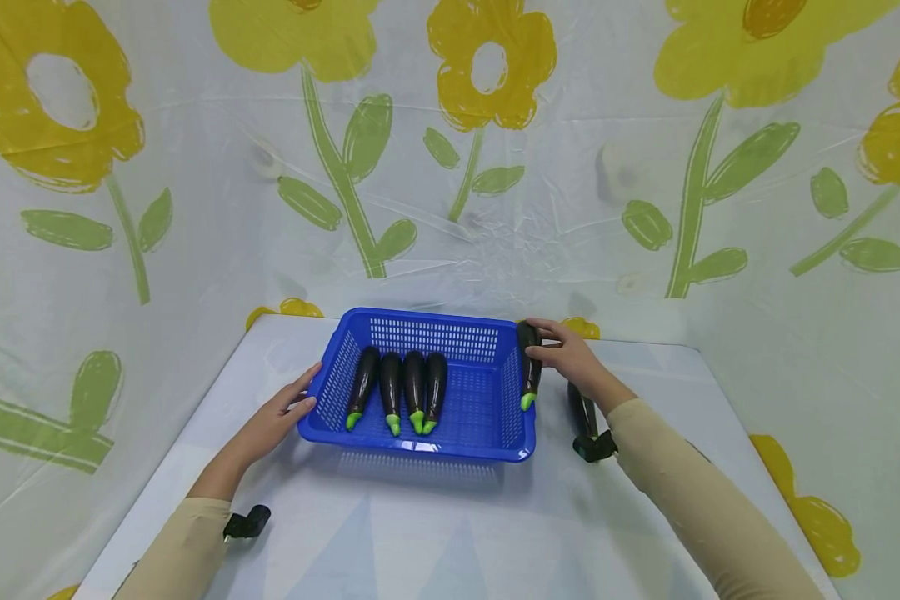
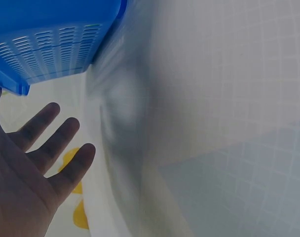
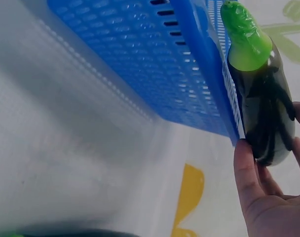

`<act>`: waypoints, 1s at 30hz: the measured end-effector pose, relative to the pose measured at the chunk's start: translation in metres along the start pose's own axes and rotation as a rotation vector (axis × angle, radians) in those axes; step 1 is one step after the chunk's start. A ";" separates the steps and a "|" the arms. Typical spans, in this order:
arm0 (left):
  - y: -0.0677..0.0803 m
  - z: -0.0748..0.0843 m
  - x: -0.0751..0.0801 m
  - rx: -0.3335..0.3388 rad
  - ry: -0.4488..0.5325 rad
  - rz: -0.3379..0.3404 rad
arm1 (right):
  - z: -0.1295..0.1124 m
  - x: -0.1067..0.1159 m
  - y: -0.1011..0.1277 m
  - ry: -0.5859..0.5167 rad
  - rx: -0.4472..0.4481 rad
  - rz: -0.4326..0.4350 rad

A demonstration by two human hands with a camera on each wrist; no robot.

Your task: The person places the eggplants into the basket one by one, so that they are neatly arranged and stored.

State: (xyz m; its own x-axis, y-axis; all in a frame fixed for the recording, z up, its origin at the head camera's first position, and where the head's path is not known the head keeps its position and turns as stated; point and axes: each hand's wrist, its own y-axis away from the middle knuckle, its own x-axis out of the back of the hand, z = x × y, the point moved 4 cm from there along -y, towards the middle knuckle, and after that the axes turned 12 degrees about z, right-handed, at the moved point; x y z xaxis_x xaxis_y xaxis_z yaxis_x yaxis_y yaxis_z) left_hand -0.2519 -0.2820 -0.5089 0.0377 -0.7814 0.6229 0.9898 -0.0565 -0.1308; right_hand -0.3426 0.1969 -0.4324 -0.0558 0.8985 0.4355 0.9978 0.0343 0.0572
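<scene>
A blue plastic basket (image 1: pixel 420 446) stands on the table, with several dark purple, green-stemmed eggplants (image 1: pixel 414 387) side by side in its left and middle part. My right hand (image 1: pixel 566 354) holds another eggplant (image 1: pixel 528 362) over the basket's right rim, stem end toward me. In the right wrist view, fingers and thumb grip this eggplant (image 3: pixel 266 108) by its rounded end, beside the rim. My left hand (image 1: pixel 277 421) is at the basket's left rim with its fingers extended. The left wrist view shows three spread fingers (image 2: pixel 66 170) off the basket; the others are mostly hidden.
One more eggplant (image 1: pixel 582 410) lies on the table right of the basket, partly covered by my right wrist and its black camera (image 1: pixel 595 447). The white table (image 1: pixel 420 533) has pale blue triangles. A flower-printed curtain (image 1: pixel 555 242) stands behind and at both sides.
</scene>
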 end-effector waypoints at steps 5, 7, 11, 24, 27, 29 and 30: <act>0.001 0.003 0.000 -0.004 -0.002 -0.001 | -0.006 -0.008 0.000 0.004 0.020 -0.012; 0.001 0.003 0.000 -0.004 -0.003 -0.001 | -0.010 -0.011 0.000 0.003 0.022 -0.013; 0.001 0.003 0.000 -0.005 0.000 0.001 | -0.016 -0.018 0.001 -0.009 0.026 -0.014; 0.001 0.002 0.000 -0.004 0.010 0.001 | -0.026 -0.044 -0.002 -0.012 0.041 -0.064; 0.001 0.003 0.000 -0.006 0.012 0.001 | -0.026 -0.049 -0.003 -0.002 0.026 -0.066; 0.001 0.003 0.001 -0.006 0.015 0.002 | -0.026 -0.053 -0.003 -0.004 0.023 -0.067; 0.001 0.003 0.000 -0.007 0.014 0.002 | -0.027 -0.054 -0.004 -0.004 0.020 -0.067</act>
State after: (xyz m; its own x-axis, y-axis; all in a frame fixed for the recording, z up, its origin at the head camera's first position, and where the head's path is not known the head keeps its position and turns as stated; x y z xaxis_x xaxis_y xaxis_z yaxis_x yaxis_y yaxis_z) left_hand -0.2501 -0.2805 -0.5063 0.0376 -0.7903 0.6116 0.9888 -0.0591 -0.1371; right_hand -0.3441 0.1364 -0.4324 -0.1221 0.8957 0.4276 0.9924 0.1028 0.0680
